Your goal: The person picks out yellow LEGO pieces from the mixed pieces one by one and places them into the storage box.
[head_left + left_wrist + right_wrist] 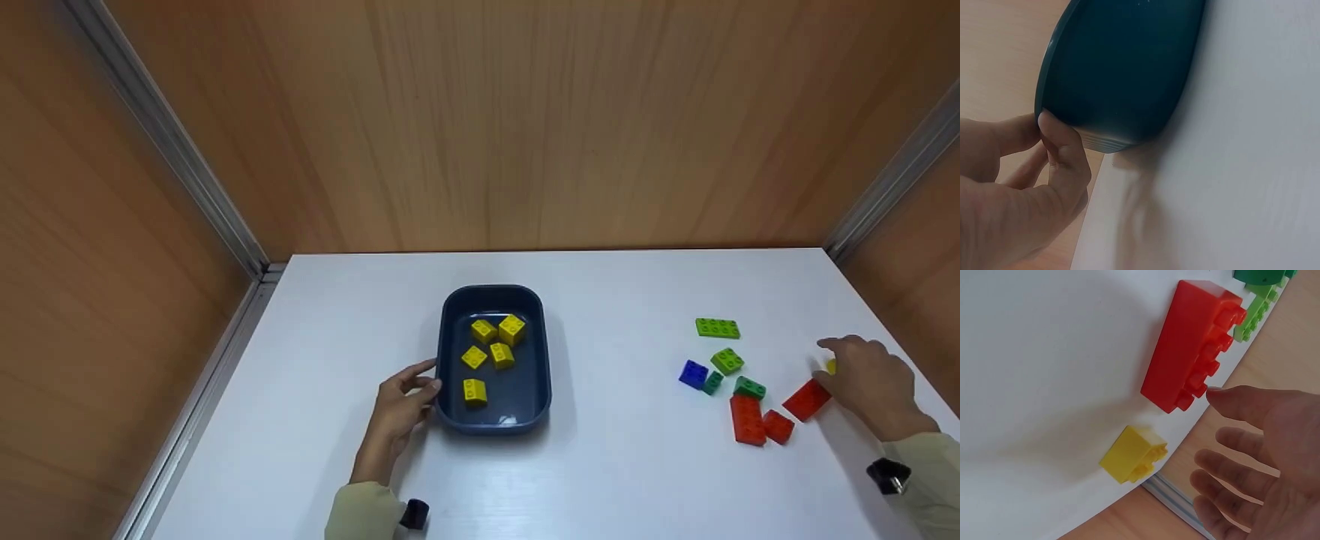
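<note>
A dark blue tray (493, 430) sits mid-table with several yellow bricks (474, 391) inside. My left hand (403, 411) pinches its left side near the front corner; the left wrist view shows thumb and fingers at the tray's rim (1045, 84). Over at the right, my right hand (874, 382) hovers with spread fingers above a yellow brick (1131, 455) lying on the table. In the head view that hand mostly hides the brick. Beside it lies a long red brick (1185, 349), close to the right thumb.
Left of my right hand lie two more red bricks (747, 420), dark green bricks (750, 388), a blue brick (694, 373) and light green bricks (718, 328). Wooden panels (487, 127) border the white table (615, 465) at the back and sides.
</note>
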### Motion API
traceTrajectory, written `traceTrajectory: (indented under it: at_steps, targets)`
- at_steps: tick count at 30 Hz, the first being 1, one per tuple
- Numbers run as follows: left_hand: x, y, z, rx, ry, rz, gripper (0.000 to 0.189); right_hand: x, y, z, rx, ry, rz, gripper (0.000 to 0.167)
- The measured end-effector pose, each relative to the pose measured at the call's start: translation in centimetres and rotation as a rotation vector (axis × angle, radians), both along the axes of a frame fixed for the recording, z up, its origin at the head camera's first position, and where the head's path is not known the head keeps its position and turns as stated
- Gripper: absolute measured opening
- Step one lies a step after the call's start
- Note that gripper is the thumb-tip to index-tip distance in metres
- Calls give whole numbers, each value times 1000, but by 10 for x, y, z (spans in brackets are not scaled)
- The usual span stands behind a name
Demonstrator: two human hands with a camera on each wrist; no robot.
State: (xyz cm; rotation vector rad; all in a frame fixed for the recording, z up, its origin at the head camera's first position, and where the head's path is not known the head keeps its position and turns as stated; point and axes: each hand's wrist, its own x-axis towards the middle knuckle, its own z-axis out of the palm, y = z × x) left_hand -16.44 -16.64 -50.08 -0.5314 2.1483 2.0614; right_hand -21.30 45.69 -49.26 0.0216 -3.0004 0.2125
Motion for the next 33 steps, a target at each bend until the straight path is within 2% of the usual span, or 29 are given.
traceTrajectory:
  at_steps: [9,33]
  targets:
    - [0,0,0,-7,-10,4,42,1,12,-3,15,-39,-46,55]
    - [-1,0,0,-20,-31,4,43,5,33,-13,3,-137,-80,52]
